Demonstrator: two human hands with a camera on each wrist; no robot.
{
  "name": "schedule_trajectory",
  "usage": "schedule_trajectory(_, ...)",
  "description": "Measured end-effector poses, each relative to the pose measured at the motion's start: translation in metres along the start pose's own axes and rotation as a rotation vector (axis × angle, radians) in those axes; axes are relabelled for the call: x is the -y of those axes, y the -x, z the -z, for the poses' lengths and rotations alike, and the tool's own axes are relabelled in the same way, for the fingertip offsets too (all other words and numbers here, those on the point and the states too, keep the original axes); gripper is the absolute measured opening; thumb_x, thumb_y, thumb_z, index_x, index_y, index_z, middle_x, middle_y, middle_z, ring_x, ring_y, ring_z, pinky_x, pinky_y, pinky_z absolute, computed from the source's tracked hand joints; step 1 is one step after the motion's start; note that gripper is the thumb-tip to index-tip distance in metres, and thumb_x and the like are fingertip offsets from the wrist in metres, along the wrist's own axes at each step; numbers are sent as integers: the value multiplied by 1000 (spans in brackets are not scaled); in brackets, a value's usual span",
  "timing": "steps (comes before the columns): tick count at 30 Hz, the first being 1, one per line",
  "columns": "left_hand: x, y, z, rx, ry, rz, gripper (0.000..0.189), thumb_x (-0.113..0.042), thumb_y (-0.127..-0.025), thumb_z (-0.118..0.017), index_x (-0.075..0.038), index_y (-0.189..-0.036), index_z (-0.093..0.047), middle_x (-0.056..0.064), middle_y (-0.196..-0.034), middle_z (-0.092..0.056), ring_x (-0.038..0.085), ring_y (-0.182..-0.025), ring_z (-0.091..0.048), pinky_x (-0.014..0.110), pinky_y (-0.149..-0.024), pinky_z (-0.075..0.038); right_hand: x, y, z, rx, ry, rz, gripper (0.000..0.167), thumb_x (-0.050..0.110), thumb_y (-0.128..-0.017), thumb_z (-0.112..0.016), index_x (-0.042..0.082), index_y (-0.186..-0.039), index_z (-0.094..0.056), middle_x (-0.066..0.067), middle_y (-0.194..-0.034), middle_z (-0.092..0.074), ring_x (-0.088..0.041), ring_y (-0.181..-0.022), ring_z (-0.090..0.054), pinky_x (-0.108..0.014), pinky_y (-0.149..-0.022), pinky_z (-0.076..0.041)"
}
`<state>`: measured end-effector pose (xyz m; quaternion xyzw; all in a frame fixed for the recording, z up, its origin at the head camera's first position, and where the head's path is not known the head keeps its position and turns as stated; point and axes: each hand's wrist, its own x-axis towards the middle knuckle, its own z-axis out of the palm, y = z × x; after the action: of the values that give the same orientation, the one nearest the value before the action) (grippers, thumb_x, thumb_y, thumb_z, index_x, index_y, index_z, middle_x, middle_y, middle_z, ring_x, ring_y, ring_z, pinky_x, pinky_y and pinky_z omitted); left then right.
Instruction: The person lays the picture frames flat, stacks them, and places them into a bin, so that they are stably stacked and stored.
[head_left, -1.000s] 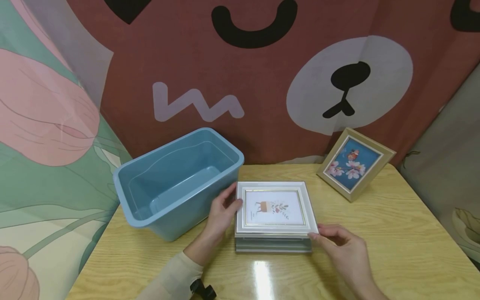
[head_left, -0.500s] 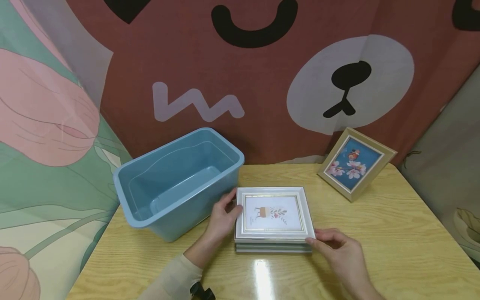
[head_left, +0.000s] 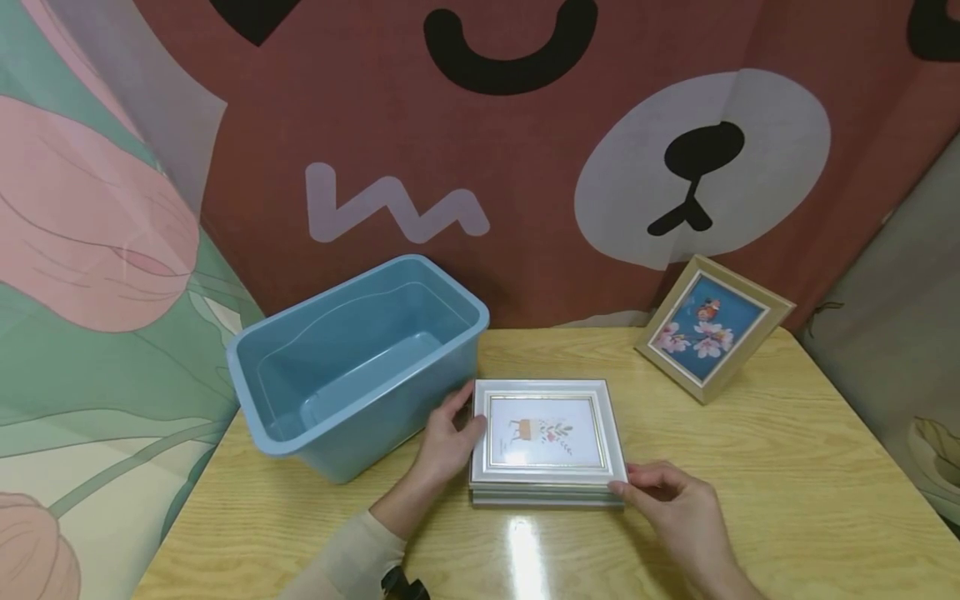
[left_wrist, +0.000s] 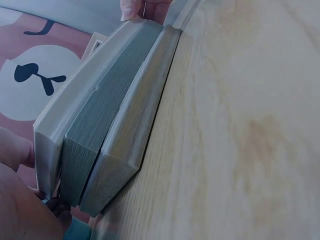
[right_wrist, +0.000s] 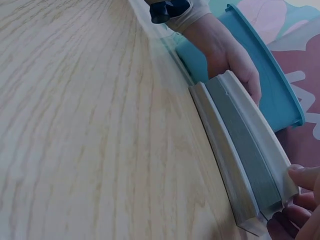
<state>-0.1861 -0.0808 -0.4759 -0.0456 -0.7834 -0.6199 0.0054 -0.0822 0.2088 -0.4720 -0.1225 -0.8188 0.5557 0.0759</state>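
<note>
You have the white picture frame (head_left: 547,433) between your left hand (head_left: 444,442) and your right hand (head_left: 686,508), face up on top of a stack. It lies flat or very nearly so, its long axis running crosswise from one hand to the other. The print inside is on its side for you: the brown animal's legs point toward your left hand, the leafy sprays toward your right.

Both hands are pinching the white frame. Your left thumb rests on its left border, the fingers tucked against the side and partly hidden; your right thumb presses the corner nearest you, with the other fingers curled at the side below it. Directly under it, between your hands, come a grey-green frame (left_wrist: 116,90) and then a wood-toned frame (left_wrist: 144,100), which rests on the counter (head_left: 787,492).

The blue bin (head_left: 382,425) is just beyond your left hand, angled away from you; a gold frame (head_left: 712,329) with a blossom print stands well beyond your right hand, leaning back.

Compared with a second ago, the white frame's near edge is lower and its far edge closer to you, so only thin bands of the stack show beneath it. Your right hand sits slightly lower with it, your left hardly shifts, and the bin and gold frame keep their places.
</note>
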Motion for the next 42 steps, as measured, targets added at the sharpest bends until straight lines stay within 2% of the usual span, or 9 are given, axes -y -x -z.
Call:
schedule_trajectory(5,1,0,-1,1,-19,8,64,-1,-96,-64,8,-158,-47,33,-164,-44,48,-157,-37,60,-133,-27,-1,-1,1,18,-13,10,19,3,-83,-91,-4,-94,-77,-15,-109,-82,4,-87,-70,-14,-76,-61)
schedule_trajectory(9,1,1,-1,4,-39,-8,66,0,-94,-66,10,-156,-48,35,-162,-45,50,-156,-38,60,-132,-29,-3,-3,2,52,-36,21,19,0,-85,-89,-7,-96,-75,-18,-111,-79,1,-90,-72,-15,-79,-63)
schedule_trajectory(13,2,2,2,18,-56,-5,67,-3,-96,-67,9,-158,-45,34,-164,-43,49,-157,-38,60,-132,-29,-7,-5,7,87,44,36,19,9,-95,-83,-4,-108,-76,-17,-115,-79,7,-94,-69,-11,-83,-59)
schedule_trajectory(17,1,4,6,19,-74,-4,66,-9,-99,-68,9,-159,-44,31,-165,-44,49,-157,-38,60,-132,-29,-6,-12,15,57,132,112,23,19,-105,-72,1,-119,-77,-15,-121,-80,14,-98,-65,-5,-85,-53)
schedule_trajectory(23,-4,9,9,-8,-135,-60,60,-10,-102,-65,3,-158,-48,26,-165,-48,47,-157,-40,62,-132,-30,-2,-28,30,-7,120,295,19,10,-107,-67,0,-120,-77,-19,-119,-80,17,-101,-64,-2,-86,-52)
schedule_trajectory(25,-7,10,10,-19,-143,-87,59,-9,-102,-64,1,-158,-50,24,-165,-49,45,-157,-41,61,-132,-31,1,-35,35,-29,124,328,19,8,-107,-66,0,-121,-77,-13,-118,-81,19,-101,-64,-2,-86,-52)
schedule_trajectory(31,-14,14,11,-53,-131,-169,56,-5,-101,-65,-3,-156,-54,19,-162,-54,41,-155,-45,60,-130,-35,13,-55,49,-87,67,350,25,8,-108,-63,-6,-127,-74,31,-110,-72,20,-102,-65,-1,-88,-52)
schedule_trajectory(37,-22,11,10,-37,-39,-209,48,-2,-103,-63,-3,-151,-60,16,-156,-62,37,-148,-55,55,-127,-41,23,-73,62,-128,27,332,31,10,-108,-63,-9,-132,-70,37,-107,-69,21,-100,-66,0,-86,-52)
schedule_trajectory(42,-28,8,8,3,35,-250,46,5,-101,-61,6,-147,-60,22,-150,-65,39,-145,-58,47,-126,-44,29,-84,72,-172,52,290,37,17,-109,-63,-6,-137,-69,40,-107,-67,21,-101,-64,1,-84,-51)
